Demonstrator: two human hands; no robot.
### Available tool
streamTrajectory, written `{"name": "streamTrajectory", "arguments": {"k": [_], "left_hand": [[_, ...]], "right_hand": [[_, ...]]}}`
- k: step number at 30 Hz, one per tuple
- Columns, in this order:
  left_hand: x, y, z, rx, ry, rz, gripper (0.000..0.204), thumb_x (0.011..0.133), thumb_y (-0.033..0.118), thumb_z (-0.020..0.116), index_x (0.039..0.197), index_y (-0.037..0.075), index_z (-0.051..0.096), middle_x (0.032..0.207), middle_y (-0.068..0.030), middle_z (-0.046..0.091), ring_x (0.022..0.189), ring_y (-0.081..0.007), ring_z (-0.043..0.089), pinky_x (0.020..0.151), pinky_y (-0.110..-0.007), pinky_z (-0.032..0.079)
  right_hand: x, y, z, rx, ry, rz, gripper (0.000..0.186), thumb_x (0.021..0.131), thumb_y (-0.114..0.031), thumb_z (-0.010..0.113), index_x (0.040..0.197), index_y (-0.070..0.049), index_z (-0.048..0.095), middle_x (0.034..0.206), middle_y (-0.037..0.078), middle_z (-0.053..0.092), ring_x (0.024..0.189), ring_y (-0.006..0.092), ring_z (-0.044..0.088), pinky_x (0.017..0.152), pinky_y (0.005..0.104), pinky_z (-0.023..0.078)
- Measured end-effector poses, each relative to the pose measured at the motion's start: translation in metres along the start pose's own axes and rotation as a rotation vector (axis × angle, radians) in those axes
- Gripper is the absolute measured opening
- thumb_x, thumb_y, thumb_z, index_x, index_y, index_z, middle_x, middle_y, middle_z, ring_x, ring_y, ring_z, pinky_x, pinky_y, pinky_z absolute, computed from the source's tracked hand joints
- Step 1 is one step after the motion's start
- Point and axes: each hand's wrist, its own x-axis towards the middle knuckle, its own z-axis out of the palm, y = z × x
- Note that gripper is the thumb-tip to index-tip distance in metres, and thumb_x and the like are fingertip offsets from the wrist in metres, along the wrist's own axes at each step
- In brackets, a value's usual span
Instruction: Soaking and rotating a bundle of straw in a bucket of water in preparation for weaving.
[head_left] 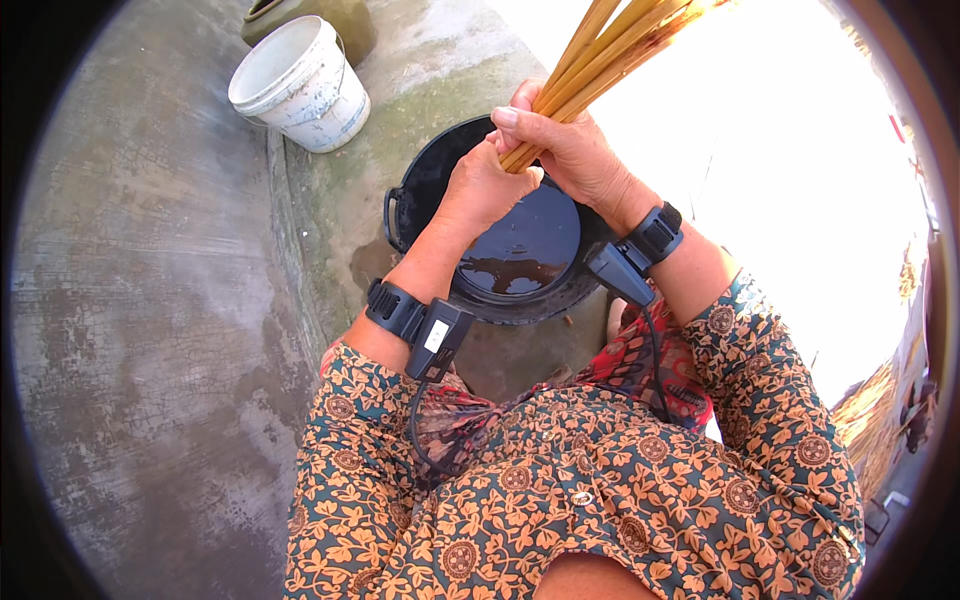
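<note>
Bamboo sticks point(600, 60): we see a bundle of long, thin, tan sticks held over the black basin, their lower ends in our grip and the rest running up into the glare.
Handling: we judge them light, stiff and smooth, apt to slide apart unless gripped as one bundle near the lower ends.
Right hand point(570, 150): wrapped closed around the bundle.
Left hand point(485, 185): closed against the lower ends, just below the right.
Black basin point(420, 190): on the concrete floor point(150, 300), holding shallow dark liquid.
White bucket point(300, 85): farther off; its inside looks bare.
</note>
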Motion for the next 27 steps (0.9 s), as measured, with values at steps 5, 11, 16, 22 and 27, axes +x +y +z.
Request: {"name": "streamTrajectory", "arguments": {"k": [5,11,16,22,27], "left_hand": [[-0.013,0.020,0.003,-0.241,-0.462,-0.295,0.027,0.077,0.025,0.072,0.087,0.004,0.058,0.078,-0.0043,0.061,0.064,-0.0123,0.060,0.060,-0.027,0.049],[-0.003,0.018,0.000,0.011,-0.287,-0.197,0.030,0.075,0.025,0.072,0.090,0.003,0.058,0.078,-0.0023,0.058,0.069,-0.0111,0.057,0.062,-0.026,0.048],[-0.003,0.010,0.001,-0.095,-0.223,0.048,0.033,0.075,0.023,0.072,0.096,0.003,0.056,0.080,-0.0017,0.057,0.071,-0.0113,0.056,0.065,-0.026,0.048],[-0.001,0.022,0.000,-0.081,-0.229,-0.045,0.031,0.077,0.024,0.072,0.094,0.005,0.054,0.078,-0.0012,0.055,0.066,-0.0095,0.055,0.061,-0.024,0.047],[-0.006,0.025,-0.008,-0.319,-0.467,-0.195,0.029,0.078,0.023,0.072,0.093,0.006,0.054,0.074,0.0010,0.053,0.061,-0.0061,0.053,0.056,-0.021,0.046]], "right_hand": [[0.001,0.007,-0.020,0.249,0.103,0.275,0.022,0.083,-0.024,0.071,0.080,-0.010,0.055,0.065,-0.001,0.055,0.060,0.0101,0.057,0.070,0.0298,0.054],[0.008,0.003,-0.013,0.330,0.131,0.172,0.022,0.088,-0.022,0.066,0.075,-0.011,0.053,0.060,-0.002,0.051,0.060,0.0096,0.054,0.077,0.0314,0.052],[0.007,-0.010,-0.015,0.097,0.141,-0.063,0.019,0.086,-0.024,0.068,0.079,-0.011,0.056,0.063,-0.002,0.054,0.062,0.0108,0.055,0.074,0.0314,0.052],[0.013,-0.014,-0.023,0.315,0.063,-0.121,0.018,0.086,-0.025,0.068,0.090,-0.010,0.057,0.070,-0.001,0.057,0.065,0.0102,0.057,0.075,0.0325,0.053],[0.009,-0.014,-0.021,0.320,0.064,-0.002,0.017,0.087,-0.023,0.068,0.092,-0.012,0.056,0.071,-0.001,0.057,0.064,0.0095,0.056,0.073,0.0322,0.053]]}}
